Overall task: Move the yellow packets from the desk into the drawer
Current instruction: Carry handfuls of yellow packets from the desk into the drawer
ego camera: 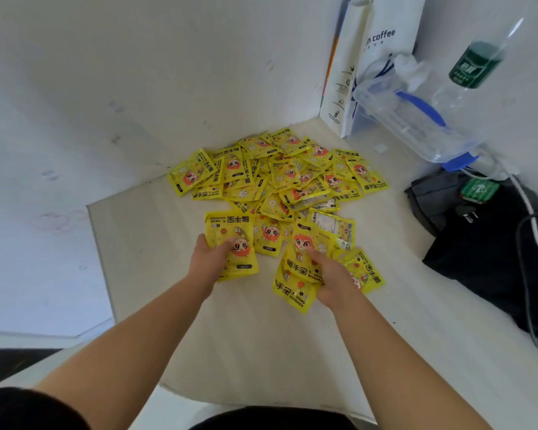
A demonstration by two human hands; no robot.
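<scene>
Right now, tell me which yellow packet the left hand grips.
The packet at the pile's near-left edge: the left hand pinches it, thumb on its cartoon face.

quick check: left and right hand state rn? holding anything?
Left hand: closed, grips a stack of yellow packets.
Right hand: closed, fingers grip a fanned bunch of packets.

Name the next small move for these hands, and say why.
Probably lift both handfuls off the desk. The left hand and right hand each hold several yellow packets at the near edge of the pile, so nothing more needs gathering; the drawer is not in view.
</scene>
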